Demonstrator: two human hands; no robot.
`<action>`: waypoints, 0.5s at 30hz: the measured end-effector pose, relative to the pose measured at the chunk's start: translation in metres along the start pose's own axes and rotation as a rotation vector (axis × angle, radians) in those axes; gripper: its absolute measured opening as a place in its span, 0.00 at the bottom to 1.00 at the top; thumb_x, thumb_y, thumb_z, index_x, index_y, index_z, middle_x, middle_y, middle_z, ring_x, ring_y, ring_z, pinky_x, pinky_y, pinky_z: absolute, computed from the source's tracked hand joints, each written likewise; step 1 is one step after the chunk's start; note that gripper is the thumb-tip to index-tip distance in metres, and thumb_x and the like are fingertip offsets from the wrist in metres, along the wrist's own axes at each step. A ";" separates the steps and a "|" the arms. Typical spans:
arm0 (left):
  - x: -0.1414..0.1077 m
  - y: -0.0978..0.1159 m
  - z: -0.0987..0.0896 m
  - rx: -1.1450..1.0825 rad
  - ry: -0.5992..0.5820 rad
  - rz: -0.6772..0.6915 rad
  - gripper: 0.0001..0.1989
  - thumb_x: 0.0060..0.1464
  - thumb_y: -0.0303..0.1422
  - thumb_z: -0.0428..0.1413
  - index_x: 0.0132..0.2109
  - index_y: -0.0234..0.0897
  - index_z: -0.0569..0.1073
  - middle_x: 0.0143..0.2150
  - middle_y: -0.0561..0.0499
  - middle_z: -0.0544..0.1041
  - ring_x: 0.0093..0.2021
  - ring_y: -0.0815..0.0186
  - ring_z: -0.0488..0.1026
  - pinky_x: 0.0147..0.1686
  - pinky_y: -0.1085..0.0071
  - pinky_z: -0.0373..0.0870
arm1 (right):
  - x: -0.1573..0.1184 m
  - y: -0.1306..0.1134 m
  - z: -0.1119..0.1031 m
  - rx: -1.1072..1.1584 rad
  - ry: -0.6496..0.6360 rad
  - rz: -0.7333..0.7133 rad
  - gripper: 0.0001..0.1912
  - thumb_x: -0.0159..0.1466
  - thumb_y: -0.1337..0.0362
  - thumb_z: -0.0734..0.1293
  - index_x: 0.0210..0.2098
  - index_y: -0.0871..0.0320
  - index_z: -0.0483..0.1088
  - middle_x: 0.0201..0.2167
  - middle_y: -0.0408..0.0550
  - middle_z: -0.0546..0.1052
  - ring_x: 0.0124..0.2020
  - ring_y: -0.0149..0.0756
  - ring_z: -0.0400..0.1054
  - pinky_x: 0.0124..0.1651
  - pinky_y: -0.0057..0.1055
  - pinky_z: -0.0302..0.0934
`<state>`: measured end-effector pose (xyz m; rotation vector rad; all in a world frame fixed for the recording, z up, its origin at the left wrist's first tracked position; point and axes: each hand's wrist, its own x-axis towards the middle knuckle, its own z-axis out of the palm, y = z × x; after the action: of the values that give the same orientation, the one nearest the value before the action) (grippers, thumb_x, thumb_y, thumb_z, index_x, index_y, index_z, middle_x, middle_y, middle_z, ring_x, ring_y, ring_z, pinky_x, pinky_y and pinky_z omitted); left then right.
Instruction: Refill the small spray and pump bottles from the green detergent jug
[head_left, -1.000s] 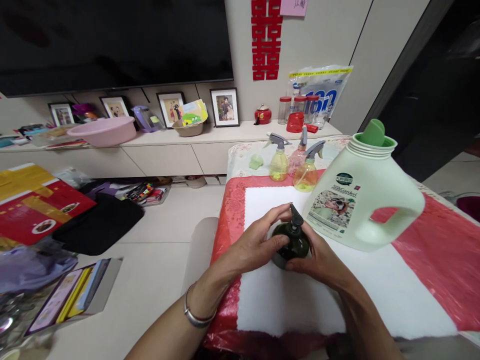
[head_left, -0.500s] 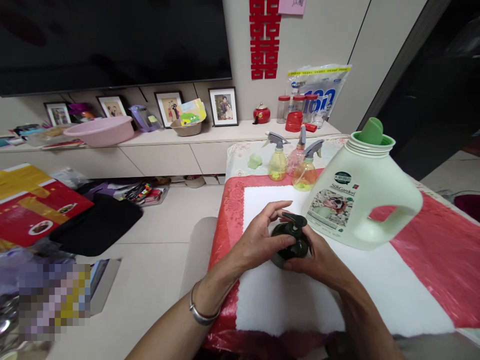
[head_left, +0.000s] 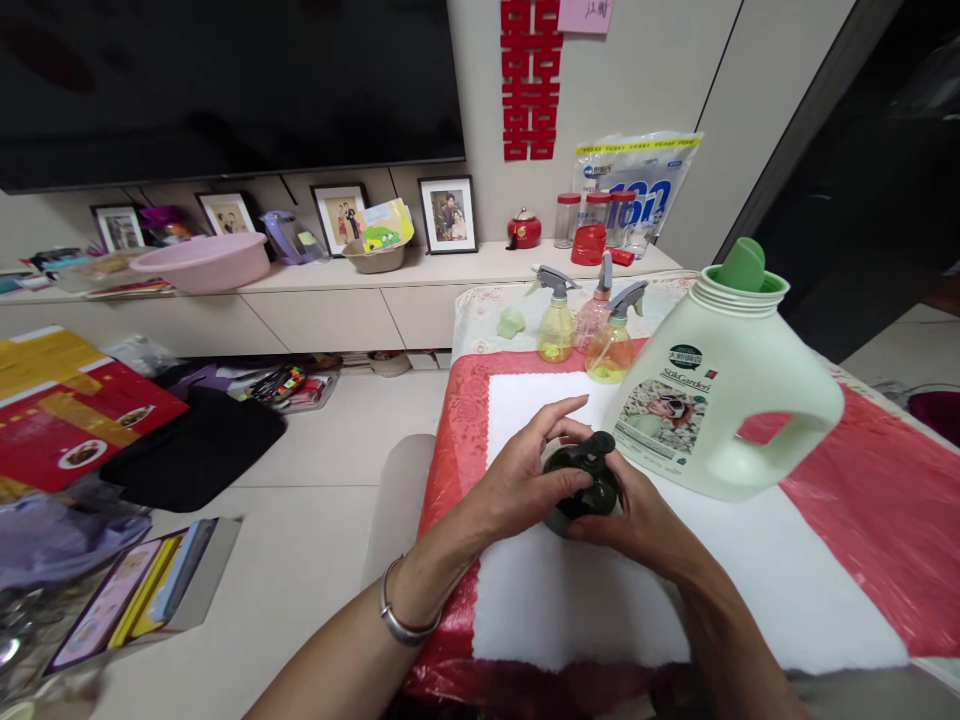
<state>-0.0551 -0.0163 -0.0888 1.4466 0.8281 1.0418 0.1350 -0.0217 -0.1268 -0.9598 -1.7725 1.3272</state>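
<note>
A dark pump bottle stands upright between both hands over a white cloth. My left hand wraps round its left side, thumb across the bottle's shoulder. Round the right side is my right hand, its fingers partly hidden behind the bottle. The pump head points roughly away from my left hand. Behind my right hand stands a large pale green jug with a green scoop-like piece in its mouth. Three spray bottles, one of them yellow, are grouped beyond the cloth.
Red plastic sheeting covers the table under the cloth. A pale green lump lies by the spray bottles. On the cabinet behind are a pink basin, a red pot and lidded jars. A red box is at left.
The pump head has turned, its spout swinging from pointing left to facing another way. Both hands stay round the bottle in nearly the same place.
</note>
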 end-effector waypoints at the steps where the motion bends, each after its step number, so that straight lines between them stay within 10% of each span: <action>1: 0.001 0.000 0.001 -0.003 0.009 0.008 0.39 0.49 0.28 0.65 0.67 0.42 0.64 0.51 0.48 0.78 0.57 0.56 0.73 0.64 0.56 0.63 | 0.000 0.000 0.000 0.001 0.001 0.006 0.37 0.57 0.62 0.78 0.63 0.55 0.64 0.56 0.46 0.71 0.56 0.39 0.67 0.57 0.30 0.65; 8: -0.003 0.006 -0.004 0.074 -0.097 0.046 0.43 0.55 0.27 0.61 0.73 0.44 0.53 0.62 0.46 0.74 0.64 0.56 0.70 0.65 0.58 0.63 | 0.000 0.001 -0.003 0.001 -0.017 0.040 0.39 0.56 0.58 0.79 0.63 0.54 0.63 0.57 0.45 0.69 0.58 0.40 0.64 0.56 0.29 0.64; 15: 0.000 0.007 -0.006 0.154 -0.087 0.054 0.32 0.56 0.27 0.59 0.67 0.42 0.64 0.56 0.47 0.79 0.59 0.57 0.74 0.62 0.58 0.66 | 0.000 0.003 -0.001 0.047 -0.032 0.016 0.39 0.58 0.60 0.78 0.65 0.51 0.61 0.60 0.43 0.67 0.61 0.39 0.62 0.61 0.30 0.61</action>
<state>-0.0611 -0.0150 -0.0819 1.6409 0.8249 0.9652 0.1358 -0.0204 -0.1294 -0.9332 -1.7535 1.3952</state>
